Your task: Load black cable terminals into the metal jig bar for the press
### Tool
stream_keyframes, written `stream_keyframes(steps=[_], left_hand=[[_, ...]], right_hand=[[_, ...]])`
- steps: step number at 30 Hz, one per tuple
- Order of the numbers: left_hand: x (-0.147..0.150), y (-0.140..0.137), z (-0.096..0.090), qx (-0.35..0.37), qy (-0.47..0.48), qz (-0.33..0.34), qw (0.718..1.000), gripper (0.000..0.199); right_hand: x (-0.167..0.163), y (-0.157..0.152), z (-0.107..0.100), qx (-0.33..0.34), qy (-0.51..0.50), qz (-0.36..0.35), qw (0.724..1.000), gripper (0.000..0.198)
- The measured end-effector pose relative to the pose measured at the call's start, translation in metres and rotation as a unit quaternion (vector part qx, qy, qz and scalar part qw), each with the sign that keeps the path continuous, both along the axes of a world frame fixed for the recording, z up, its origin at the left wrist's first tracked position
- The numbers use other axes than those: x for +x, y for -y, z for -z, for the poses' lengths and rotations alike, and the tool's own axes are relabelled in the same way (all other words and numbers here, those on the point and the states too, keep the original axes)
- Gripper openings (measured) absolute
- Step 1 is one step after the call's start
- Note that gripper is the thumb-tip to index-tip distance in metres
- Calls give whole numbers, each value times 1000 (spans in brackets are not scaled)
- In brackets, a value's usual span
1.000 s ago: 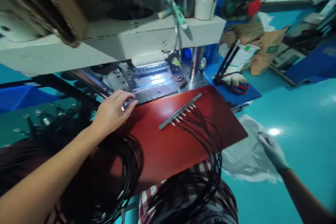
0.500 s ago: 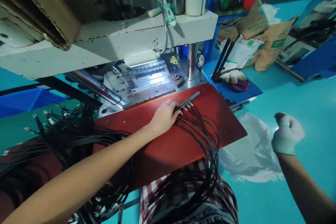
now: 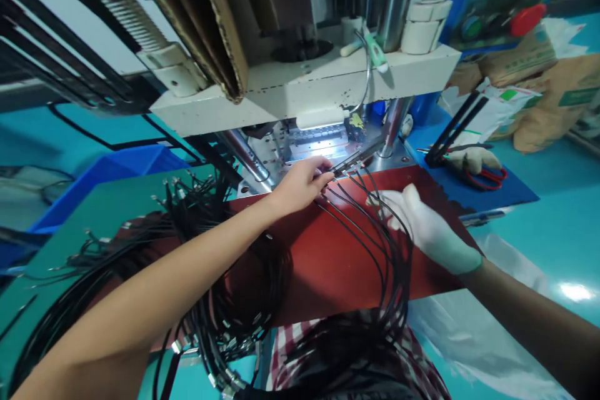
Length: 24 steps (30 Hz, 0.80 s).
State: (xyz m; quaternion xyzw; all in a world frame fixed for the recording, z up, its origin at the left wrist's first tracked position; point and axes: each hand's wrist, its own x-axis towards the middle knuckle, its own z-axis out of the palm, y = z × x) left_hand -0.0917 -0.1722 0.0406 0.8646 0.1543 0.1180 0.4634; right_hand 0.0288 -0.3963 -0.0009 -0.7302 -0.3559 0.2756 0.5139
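- My left hand [image 3: 300,184] pinches the near end of the metal strip [image 3: 357,158]; its cables [image 3: 375,231] trail back from my fingertips.
- My gloved right hand [image 3: 424,225] lies open, fingers spread among those cables, gripping nothing.
- I judge I'm feeding the strip toward the press bed [image 3: 319,144] just beyond my fingertips.
- Seating it calls for a level, straight push, wires clear.

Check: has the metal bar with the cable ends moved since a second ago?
Yes. The metal bar, held by the left hand, has left the red board for the press bed.
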Motion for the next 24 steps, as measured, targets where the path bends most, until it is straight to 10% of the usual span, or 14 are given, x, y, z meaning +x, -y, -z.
stream_keyframes(steps=[5, 10, 16, 24], left_hand=[[0, -4, 12, -114, -66, -17, 991, 7], [-2, -4, 27, -175, -102, -62, 977, 13], [-10, 0, 26, -268, -118, -104, 950, 13], [-22, 1, 25, -392, -111, -134, 903, 16]], right_hand=[[-21, -20, -45, -3, 454, -35, 890, 27], [-51, -38, -38, -187, 570, -174, 781, 27], [-62, -55, -40, -277, 551, -206, 760, 27], [-69, -61, -29, -208, 563, -164, 783, 27]])
